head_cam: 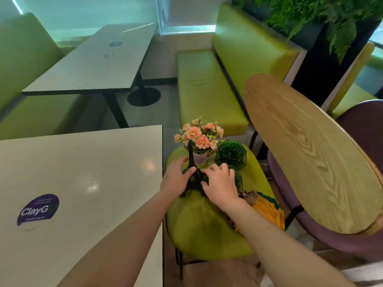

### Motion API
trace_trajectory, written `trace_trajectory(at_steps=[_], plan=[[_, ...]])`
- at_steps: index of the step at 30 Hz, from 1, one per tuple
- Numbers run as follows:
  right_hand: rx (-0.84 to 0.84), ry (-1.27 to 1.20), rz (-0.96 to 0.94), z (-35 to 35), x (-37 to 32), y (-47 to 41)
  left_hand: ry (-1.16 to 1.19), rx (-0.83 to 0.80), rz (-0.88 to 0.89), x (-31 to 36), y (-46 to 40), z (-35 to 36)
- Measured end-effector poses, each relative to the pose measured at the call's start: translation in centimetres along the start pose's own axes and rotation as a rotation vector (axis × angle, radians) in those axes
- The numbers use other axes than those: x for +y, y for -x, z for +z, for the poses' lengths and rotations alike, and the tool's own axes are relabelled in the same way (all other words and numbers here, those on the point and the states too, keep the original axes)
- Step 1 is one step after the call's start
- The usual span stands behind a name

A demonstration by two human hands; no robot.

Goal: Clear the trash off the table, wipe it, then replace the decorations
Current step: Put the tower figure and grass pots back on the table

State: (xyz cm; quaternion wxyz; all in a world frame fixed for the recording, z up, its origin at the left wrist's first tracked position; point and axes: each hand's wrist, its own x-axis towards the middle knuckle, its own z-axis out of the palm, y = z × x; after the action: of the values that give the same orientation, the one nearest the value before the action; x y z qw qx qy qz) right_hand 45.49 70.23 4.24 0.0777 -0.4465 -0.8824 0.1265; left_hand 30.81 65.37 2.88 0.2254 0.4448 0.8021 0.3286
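**Item: Eiffel Tower model** (191, 175), black, openwork, tall and narrow. Location: upright on the green chair seat (199, 222), just beside the white table (83, 172), not yet on it.

**Grip.** Your left hand (176, 181) wraps the lower body of the tower, thumb across the front, fingers curled behind. Your right hand (220, 185) rests against the tower's right side, fingers loosely bent; whether it truly clamps the legs cannot be told from this view.

**Neighbours on the seat.**
- Potted peach flowers (200, 135), in a white pot directly behind the tower, blooms touching or nearly touching its spire.
- Green moss ball (232, 152) in a black wire frame, just right of the pot.
- A second green item, mostly hidden behind your right hand.
- Yellow cloth (269, 212) at the seat's right edge.

**Destination.** The table looks bare apart from a purple "ClayG" sticker (38, 210), so the replacing stage seems to be in hand.

**Handling notes.**
- Lift straight up first; the spire sits among the blooms and a sideways pull could tip the pot.
- Hold low, near the legs; the model is top-thin and likely light, so it may swing.
- Carry left across the gap, then set all four feet flat, well in from the table edge.
- Release only once it stands without rocking.
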Motion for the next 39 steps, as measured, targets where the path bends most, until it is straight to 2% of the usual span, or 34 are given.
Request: trace_trajectory(at_steps=[8, 14, 18, 22, 32, 39], plan=[[-0.066, 0.010, 0.024, 0.4, -1.4, -1.8, 0.156, 0.022, -0.024, -0.1, 0.0, -1.6], [-0.188, -0.355, 0.067, 0.4, -4.0, -1.1, 0.273, 0.049, -0.002, -0.3, 1.6, -5.3], [-0.185, -0.598, 0.072, 0.2, -8.0, 0.1, 0.327, 0.073, 0.015, -2.3, 3.7, -8.9], [-0.261, -0.757, 0.015, 0.5, -13.8, 2.5, 0.348, 0.097, 0.017, -5.4, 7.0, -13.5], [-0.245, -0.815, -0.057, 4.7, -29.6, 8.3, 0.364, 0.131, -0.002, -14.5, 15.5, -25.6], [-0.251, -0.852, -0.104, 7.2, -38.8, 9.8, 0.428, 0.052, -0.061, -21.9, 19.7, -32.5]])
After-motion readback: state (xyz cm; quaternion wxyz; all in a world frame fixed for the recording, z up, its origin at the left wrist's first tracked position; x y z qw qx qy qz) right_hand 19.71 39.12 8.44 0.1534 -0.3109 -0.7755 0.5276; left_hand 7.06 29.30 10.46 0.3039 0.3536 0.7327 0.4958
